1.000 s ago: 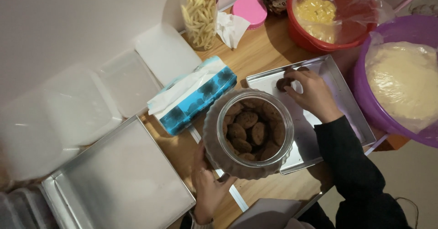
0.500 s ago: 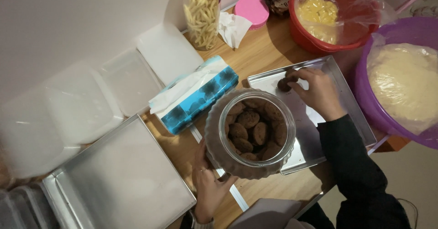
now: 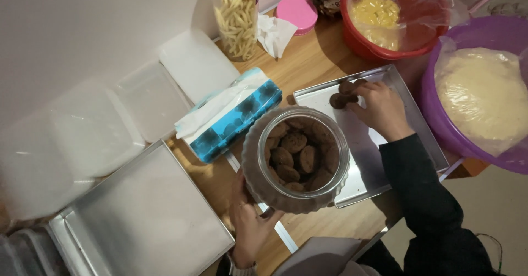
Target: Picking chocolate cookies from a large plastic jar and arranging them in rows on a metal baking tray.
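Cookie jar (image 3: 297,158) upright, mouth upward

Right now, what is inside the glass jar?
The jar holds round dark brown cookies, piled loosely to about half its depth. Cookies at the bottom are covered by those on top. The left hand holds the jar from below.

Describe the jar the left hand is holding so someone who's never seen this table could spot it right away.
Start at the wooden table and find the metal baking tray the right hand reaches into. Beside that tray, held from below by the left hand, is the clear ribbed jar. It alone holds round brown cookies; the other jar holds pale sticks.
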